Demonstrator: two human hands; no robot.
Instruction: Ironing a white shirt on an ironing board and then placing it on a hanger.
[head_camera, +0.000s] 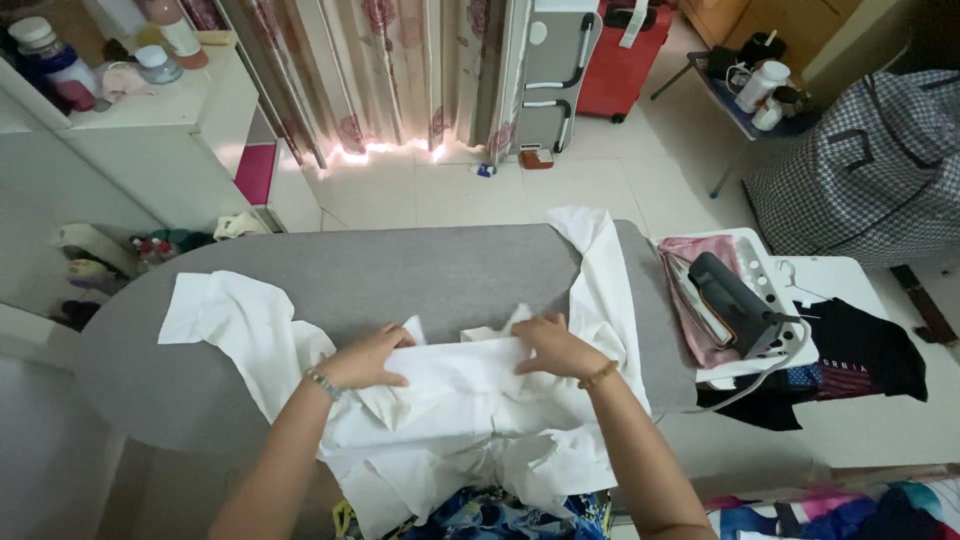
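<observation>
Both forearms reach forward, slightly converging; the left hand (368, 360) lies palm down, fingers bent; the right hand (553, 346) lies flat, fingers spread.

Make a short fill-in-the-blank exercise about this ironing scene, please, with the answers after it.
1. Both hands, the left hand and the right hand, press on a ____ garment.
2. The garment lies on a grey ____ board.
3. The dark iron rests to the ____ of the hands.

Answers: white; ironing; right
</observation>
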